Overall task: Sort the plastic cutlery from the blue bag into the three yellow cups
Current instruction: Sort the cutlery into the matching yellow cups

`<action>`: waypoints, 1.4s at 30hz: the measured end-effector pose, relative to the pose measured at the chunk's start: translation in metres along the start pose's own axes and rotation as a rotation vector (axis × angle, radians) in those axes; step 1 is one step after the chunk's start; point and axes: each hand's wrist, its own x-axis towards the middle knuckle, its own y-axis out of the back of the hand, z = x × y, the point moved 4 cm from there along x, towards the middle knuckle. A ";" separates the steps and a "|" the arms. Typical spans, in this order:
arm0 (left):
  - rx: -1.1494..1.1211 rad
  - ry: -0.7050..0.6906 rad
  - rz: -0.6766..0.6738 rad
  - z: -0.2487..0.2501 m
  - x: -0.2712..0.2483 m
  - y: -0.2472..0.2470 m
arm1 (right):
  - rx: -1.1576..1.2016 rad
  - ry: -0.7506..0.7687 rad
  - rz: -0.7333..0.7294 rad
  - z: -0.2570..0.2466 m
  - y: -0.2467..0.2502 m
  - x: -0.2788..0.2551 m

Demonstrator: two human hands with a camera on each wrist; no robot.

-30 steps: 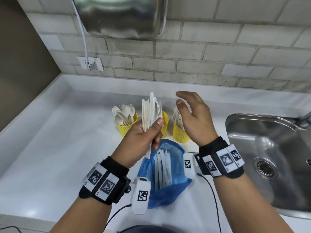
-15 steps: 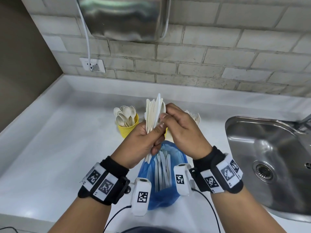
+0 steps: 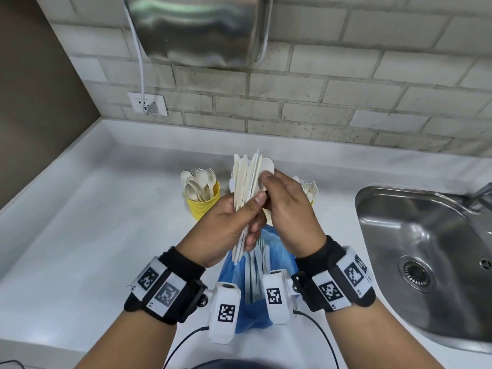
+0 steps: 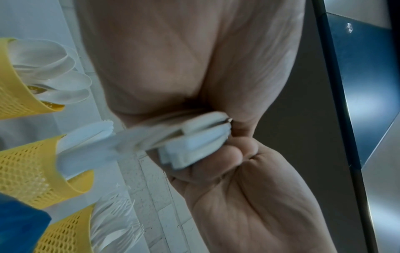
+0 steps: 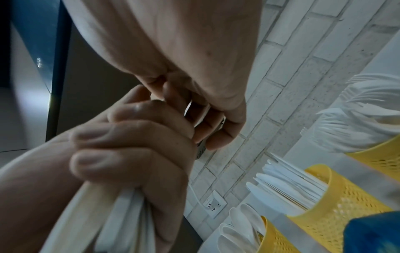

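A: Two bare hands meet above a pale grey countertop point(image 3: 93, 235). The left hand point(image 3: 226, 230) is wrapped round an upright bundle of flat white plastic cutlery point(image 3: 246, 179), thumb pressed across the front.

B: And the right hand?

A: The right hand point(image 3: 287, 209) reaches in from the other side, its fingertips point(image 3: 266, 178) closed on one white piece at the top of that bundle. The right wrist view shows its fingers curled in against the left hand's knuckles.

B: Where is the bag?

A: A crumpled blue plastic bag point(image 3: 282, 258) lies on the counter directly beneath the hands, between the two wrists, with white plastic forks point(image 3: 257, 262) still visible inside.

B: And the cups?

A: Three yellow perforated plastic cups stand in a row behind the bag, near the wall. The left cup point(image 3: 203, 207) holds white spoons point(image 3: 198, 182). The middle cup point(image 5: 337, 193) holds white serrated knives point(image 5: 285, 184); the hands hide it in the head view. The right cup point(image 5: 378, 158) holds white forks, just past the right hand.

B: Anything else?

A: A stainless steel sink point(image 3: 426, 251) is set into the counter to the right.
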 end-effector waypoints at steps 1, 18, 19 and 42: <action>0.020 -0.001 -0.001 0.001 0.000 -0.001 | -0.007 0.002 0.014 0.000 0.002 0.000; 0.077 0.065 0.125 -0.003 -0.001 0.011 | 0.594 0.174 0.374 -0.022 0.049 0.014; 0.082 0.079 0.119 -0.003 -0.001 0.010 | 0.573 0.122 0.325 -0.019 0.049 0.014; 0.121 0.039 0.146 0.004 0.001 0.001 | 0.296 -0.133 0.052 0.001 0.022 0.005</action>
